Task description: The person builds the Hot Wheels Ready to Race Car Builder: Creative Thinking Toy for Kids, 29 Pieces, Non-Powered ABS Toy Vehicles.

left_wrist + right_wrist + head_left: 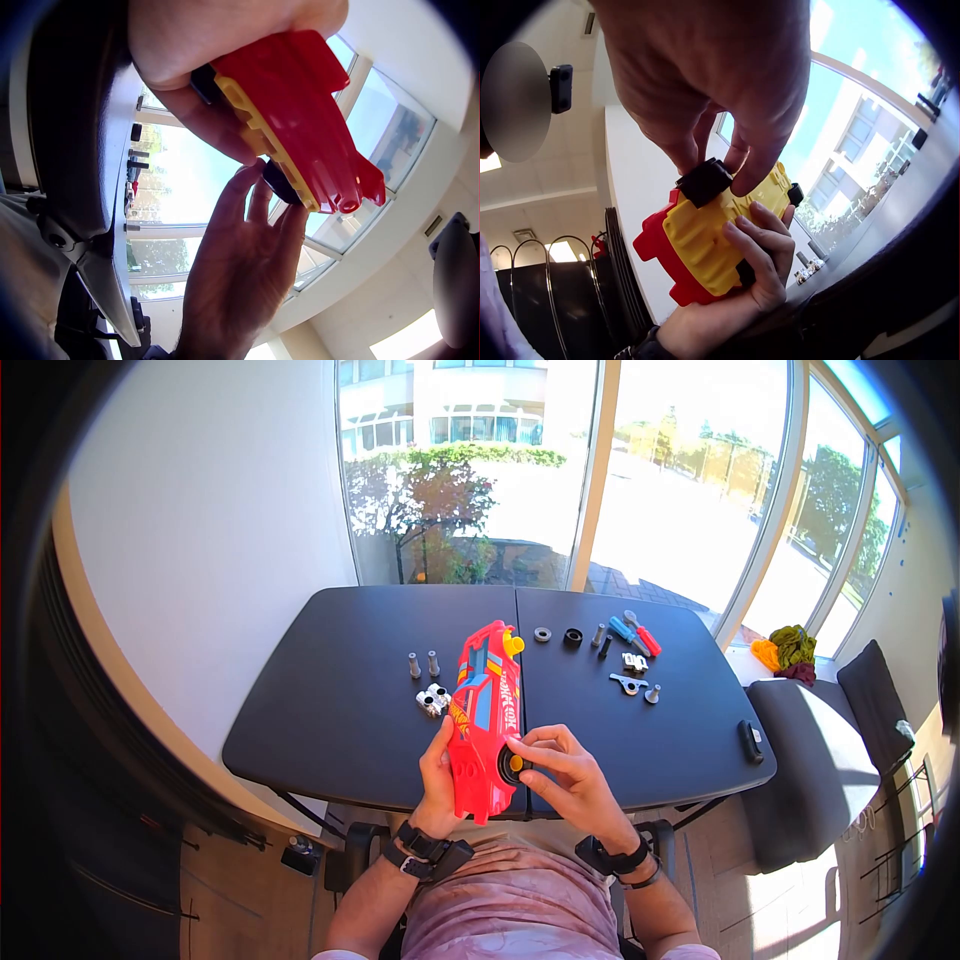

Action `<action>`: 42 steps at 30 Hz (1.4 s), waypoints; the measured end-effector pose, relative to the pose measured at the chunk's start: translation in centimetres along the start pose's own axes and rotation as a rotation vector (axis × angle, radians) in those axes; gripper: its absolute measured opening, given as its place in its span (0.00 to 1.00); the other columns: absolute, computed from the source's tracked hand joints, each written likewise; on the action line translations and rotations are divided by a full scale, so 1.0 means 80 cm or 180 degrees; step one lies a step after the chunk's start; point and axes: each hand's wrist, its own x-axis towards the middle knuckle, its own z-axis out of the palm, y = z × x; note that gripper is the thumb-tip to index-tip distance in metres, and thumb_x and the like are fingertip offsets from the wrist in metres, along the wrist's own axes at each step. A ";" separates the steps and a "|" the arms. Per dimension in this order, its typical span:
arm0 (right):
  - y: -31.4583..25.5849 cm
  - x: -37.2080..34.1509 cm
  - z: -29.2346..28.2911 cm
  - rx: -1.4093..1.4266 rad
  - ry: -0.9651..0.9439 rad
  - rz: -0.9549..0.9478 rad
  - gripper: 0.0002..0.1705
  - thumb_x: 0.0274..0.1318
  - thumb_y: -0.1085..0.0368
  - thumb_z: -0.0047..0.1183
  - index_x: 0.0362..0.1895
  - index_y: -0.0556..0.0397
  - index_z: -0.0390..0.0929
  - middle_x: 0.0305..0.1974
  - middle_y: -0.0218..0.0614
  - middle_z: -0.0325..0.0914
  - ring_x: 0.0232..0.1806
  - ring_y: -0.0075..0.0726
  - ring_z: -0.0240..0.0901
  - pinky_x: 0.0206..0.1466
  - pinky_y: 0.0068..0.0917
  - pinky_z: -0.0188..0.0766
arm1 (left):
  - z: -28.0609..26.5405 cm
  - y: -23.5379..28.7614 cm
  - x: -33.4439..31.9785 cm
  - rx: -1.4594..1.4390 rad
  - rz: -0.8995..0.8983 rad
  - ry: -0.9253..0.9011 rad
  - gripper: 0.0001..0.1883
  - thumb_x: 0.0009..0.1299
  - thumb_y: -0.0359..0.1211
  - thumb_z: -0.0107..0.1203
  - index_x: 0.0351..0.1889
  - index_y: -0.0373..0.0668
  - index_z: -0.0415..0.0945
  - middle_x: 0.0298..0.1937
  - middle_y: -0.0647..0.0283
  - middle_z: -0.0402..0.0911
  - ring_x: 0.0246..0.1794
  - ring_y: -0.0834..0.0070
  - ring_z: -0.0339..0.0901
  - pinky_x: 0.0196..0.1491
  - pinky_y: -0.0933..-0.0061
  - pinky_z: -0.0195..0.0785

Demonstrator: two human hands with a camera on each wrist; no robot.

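Observation:
A red toy car [485,705] with blue windows and printed lettering is held up over the table's near edge. My left hand [436,785] grips its left side, and in the right wrist view the fingers [765,247] curl across the yellow underside [694,240]. At the near right corner sits a black wheel [705,182] with a yellow centre. My right hand [575,780] pinches this wheel between thumb and fingertips. A bare yellow hub [513,646] sticks out at the far right corner. Another black wheel [796,195] shows at the far end in the right wrist view.
On the black table [330,690] lie silver engine-like parts [433,700], grey pegs [414,666], a grey ring [542,634], a black wheel ring [573,638], a silver bracket [629,684], and blue [622,629] and red [649,642] screwdrivers. A black device [750,742] lies at the right edge.

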 end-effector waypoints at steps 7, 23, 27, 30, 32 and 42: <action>0.000 0.000 0.005 -0.0085 -0.0064 -0.0078 0.26 0.79 0.76 0.54 0.75 0.50 0.83 0.61 0.37 0.66 0.59 0.33 0.75 0.64 0.31 0.73 | 0.007 0.002 0.000 0.0047 0.0043 0.0056 0.32 0.89 0.56 0.46 0.78 0.43 0.71 0.64 0.56 0.86 0.61 0.66 0.87 0.63 0.60 0.84; 0.005 -0.006 0.012 -0.0028 0.0141 -0.0109 0.27 0.77 0.78 0.56 0.75 0.53 0.82 0.63 0.38 0.68 0.61 0.31 0.76 0.64 0.29 0.73 | 0.000 -0.001 0.002 0.0005 0.0047 0.0064 0.33 0.89 0.57 0.47 0.77 0.42 0.71 0.65 0.55 0.86 0.61 0.65 0.88 0.63 0.59 0.84; 0.006 -0.009 0.018 0.0137 0.0250 -0.0083 0.29 0.72 0.76 0.65 0.76 0.54 0.81 0.66 0.38 0.69 0.65 0.32 0.76 0.68 0.29 0.74 | -0.009 -0.002 0.003 -0.0071 0.0023 -0.0139 0.33 0.88 0.56 0.49 0.78 0.40 0.70 0.68 0.52 0.85 0.64 0.62 0.88 0.67 0.57 0.83; 0.010 -0.010 0.021 0.0295 0.0348 -0.0085 0.30 0.70 0.77 0.67 0.74 0.53 0.82 0.66 0.38 0.70 0.68 0.32 0.76 0.69 0.31 0.77 | -0.010 -0.002 0.003 -0.0052 0.0029 -0.0096 0.33 0.88 0.56 0.49 0.78 0.40 0.70 0.68 0.53 0.86 0.64 0.62 0.88 0.67 0.58 0.83; 0.009 -0.009 0.023 0.0421 0.0400 -0.0060 0.30 0.69 0.77 0.67 0.74 0.53 0.83 0.66 0.38 0.70 0.69 0.33 0.75 0.70 0.32 0.79 | -0.013 -0.002 0.004 -0.0068 0.0010 -0.0087 0.34 0.88 0.57 0.49 0.78 0.40 0.70 0.69 0.53 0.86 0.64 0.63 0.88 0.67 0.58 0.83; 0.003 -0.012 0.029 0.0609 0.0590 0.0060 0.31 0.66 0.81 0.66 0.73 0.56 0.83 0.67 0.38 0.71 0.71 0.34 0.73 0.70 0.33 0.81 | -0.013 -0.001 0.000 -0.0082 -0.0071 -0.0106 0.34 0.88 0.58 0.49 0.78 0.40 0.70 0.68 0.53 0.86 0.64 0.63 0.88 0.66 0.58 0.83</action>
